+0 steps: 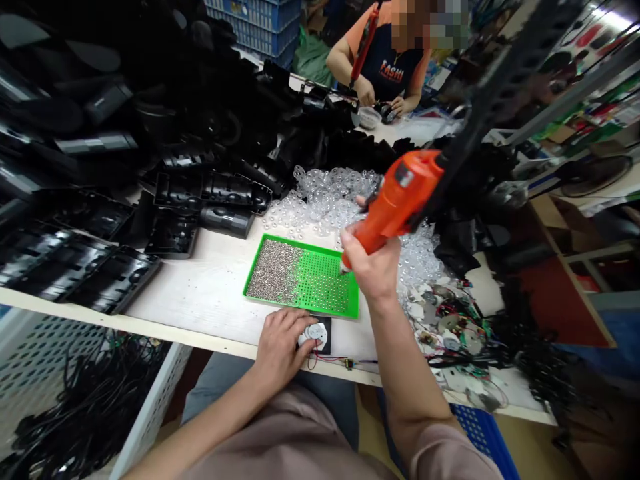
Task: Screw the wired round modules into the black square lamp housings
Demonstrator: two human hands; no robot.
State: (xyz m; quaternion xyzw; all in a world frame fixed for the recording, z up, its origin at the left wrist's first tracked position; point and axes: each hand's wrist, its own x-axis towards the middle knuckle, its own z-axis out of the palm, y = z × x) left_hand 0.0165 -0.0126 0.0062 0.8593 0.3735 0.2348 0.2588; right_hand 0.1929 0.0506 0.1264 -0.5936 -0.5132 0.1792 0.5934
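My right hand [373,263] is wrapped round an orange-red electric screwdriver [397,200], its tip over the right part of a green tray [354,303]. Many small screws [273,270] fill the tray's left half, and the right half shows rows of holes. In front of the tray, my left hand [285,340] holds a small round whitish metal part [315,335] on a black block [327,328]. Thin red wires run from that part to a small component [349,363] at the table's front edge.
Black plastic housings [173,230] lie at the left, clear plastic pieces [330,193] behind the tray. Wired parts [453,327] are heaped at the right. Across the table a person [390,67] works beside another red screwdriver [365,43]. A crate of black cables [90,393] stands lower left.
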